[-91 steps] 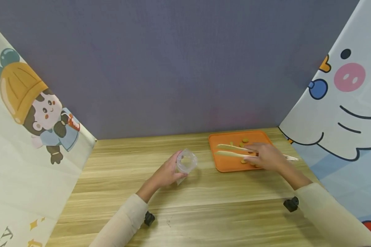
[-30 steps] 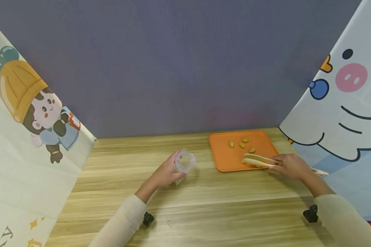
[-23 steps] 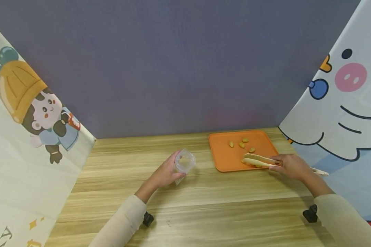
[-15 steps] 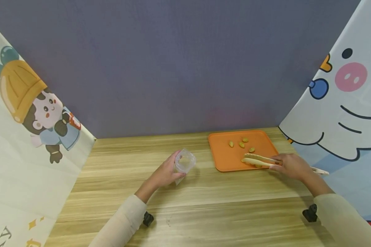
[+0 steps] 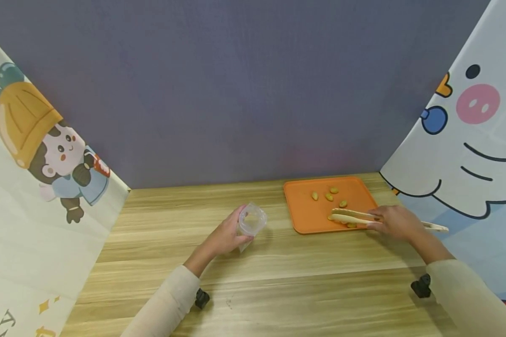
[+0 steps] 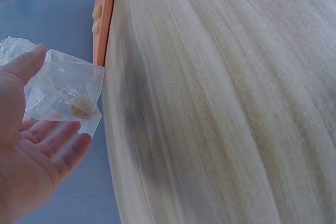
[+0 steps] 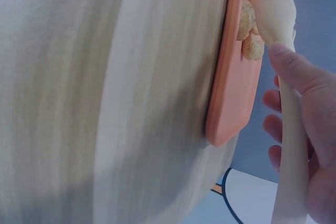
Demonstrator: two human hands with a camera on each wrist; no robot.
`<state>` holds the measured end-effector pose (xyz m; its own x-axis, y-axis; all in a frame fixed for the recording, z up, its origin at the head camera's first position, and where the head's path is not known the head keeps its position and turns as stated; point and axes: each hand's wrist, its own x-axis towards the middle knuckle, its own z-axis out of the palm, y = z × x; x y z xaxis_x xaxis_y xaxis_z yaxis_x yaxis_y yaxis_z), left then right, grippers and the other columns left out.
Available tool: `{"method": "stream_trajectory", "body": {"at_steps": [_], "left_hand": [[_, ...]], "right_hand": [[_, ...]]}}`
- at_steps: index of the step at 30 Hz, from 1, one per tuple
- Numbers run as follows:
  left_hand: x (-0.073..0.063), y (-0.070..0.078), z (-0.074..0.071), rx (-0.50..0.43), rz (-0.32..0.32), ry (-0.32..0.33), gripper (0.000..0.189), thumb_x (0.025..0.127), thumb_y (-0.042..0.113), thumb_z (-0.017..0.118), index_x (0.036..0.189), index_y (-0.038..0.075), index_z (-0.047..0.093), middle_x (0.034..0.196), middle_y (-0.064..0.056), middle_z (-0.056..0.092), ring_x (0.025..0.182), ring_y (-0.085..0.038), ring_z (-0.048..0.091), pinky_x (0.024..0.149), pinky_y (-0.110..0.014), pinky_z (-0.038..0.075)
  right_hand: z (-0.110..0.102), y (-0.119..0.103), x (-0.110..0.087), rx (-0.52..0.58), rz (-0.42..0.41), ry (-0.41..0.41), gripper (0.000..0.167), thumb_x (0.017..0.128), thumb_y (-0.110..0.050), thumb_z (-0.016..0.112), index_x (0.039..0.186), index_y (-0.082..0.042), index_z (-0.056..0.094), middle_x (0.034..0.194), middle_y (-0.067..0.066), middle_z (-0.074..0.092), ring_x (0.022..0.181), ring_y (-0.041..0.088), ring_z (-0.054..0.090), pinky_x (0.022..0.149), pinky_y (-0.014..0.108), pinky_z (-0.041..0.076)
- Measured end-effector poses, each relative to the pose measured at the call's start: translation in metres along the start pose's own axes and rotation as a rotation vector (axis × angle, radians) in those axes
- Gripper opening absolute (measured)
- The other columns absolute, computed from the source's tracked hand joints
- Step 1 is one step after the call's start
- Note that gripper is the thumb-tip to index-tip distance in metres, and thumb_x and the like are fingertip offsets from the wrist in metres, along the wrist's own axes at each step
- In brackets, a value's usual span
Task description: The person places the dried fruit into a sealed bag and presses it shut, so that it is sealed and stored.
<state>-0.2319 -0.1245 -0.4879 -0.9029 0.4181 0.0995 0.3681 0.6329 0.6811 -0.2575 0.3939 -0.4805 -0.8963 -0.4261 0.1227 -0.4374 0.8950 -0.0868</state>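
My left hand (image 5: 224,238) holds a clear plastic bag (image 5: 253,230) with its mouth spread open, above the table left of the tray. One round brown piece (image 6: 82,107) shows inside the bag in the left wrist view. My right hand (image 5: 398,223) grips cream-coloured tongs (image 5: 351,218), thumb along one arm. The tongs' tips are over the near right part of an orange tray (image 5: 300,213), at several small yellow-brown, nut-like lumps (image 7: 253,47). Whether a lump sits between the tips is hidden. More lumps (image 5: 329,197) lie farther back on the tray.
The wood-grain table (image 5: 253,290) runs up to a grey-blue back panel (image 5: 219,93). Printed cartoon panels stand at the left and right sides. Black devices (image 5: 421,285) are strapped at both wrists.
Since three seconds ago, my right hand has drawn back right and nearer, and the tongs' arms have come closer together. The latest frames barely differ. My left hand and bag stay nearly in place.
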Motion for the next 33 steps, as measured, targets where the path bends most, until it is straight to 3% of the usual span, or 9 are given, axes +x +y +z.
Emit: {"method": "stream_trajectory", "body": {"at_steps": [11,21,28,33], "left_hand": [[-0.001,-0.001,0.0,0.003,-0.001,0.002,0.095,0.087,0.022,0.082,0.161,0.011,0.024,0.153,-0.014,0.048,0.126,-0.03,0.059,0.104,-0.048,0.053],[-0.001,-0.001,-0.002,0.006,-0.002,0.002,0.095,0.087,0.023,0.082,0.161,0.012,0.024,0.154,-0.014,0.047,0.127,-0.031,0.059,0.104,-0.048,0.053],[0.0,-0.004,0.001,0.013,0.021,0.013,0.094,0.086,0.022,0.083,0.16,0.008,0.026,0.152,-0.017,0.049,0.127,-0.031,0.059,0.105,-0.048,0.052],[0.0,-0.003,0.001,0.001,0.025,0.011,0.094,0.086,0.022,0.083,0.16,0.009,0.026,0.151,-0.018,0.049,0.127,-0.031,0.059,0.105,-0.049,0.052]], "right_hand": [[-0.009,-0.003,0.009,-0.026,-0.004,-0.077,0.046,0.09,-0.041,0.076,0.122,-0.008,0.074,0.111,0.018,0.075,0.081,0.031,0.07,0.064,0.047,0.058],[-0.008,-0.004,0.01,-0.062,-0.028,-0.023,0.042,0.09,-0.036,0.076,0.119,-0.006,0.075,0.113,0.019,0.075,0.089,0.037,0.072,0.074,0.053,0.059],[-0.011,-0.008,0.009,-0.053,-0.014,-0.009,0.042,0.089,-0.038,0.077,0.117,-0.006,0.076,0.114,0.019,0.075,0.076,0.027,0.071,0.061,0.043,0.057],[-0.012,-0.009,0.01,-0.052,-0.003,-0.004,0.044,0.09,-0.039,0.076,0.118,-0.006,0.076,0.115,0.02,0.075,0.078,0.029,0.071,0.061,0.044,0.057]]}}
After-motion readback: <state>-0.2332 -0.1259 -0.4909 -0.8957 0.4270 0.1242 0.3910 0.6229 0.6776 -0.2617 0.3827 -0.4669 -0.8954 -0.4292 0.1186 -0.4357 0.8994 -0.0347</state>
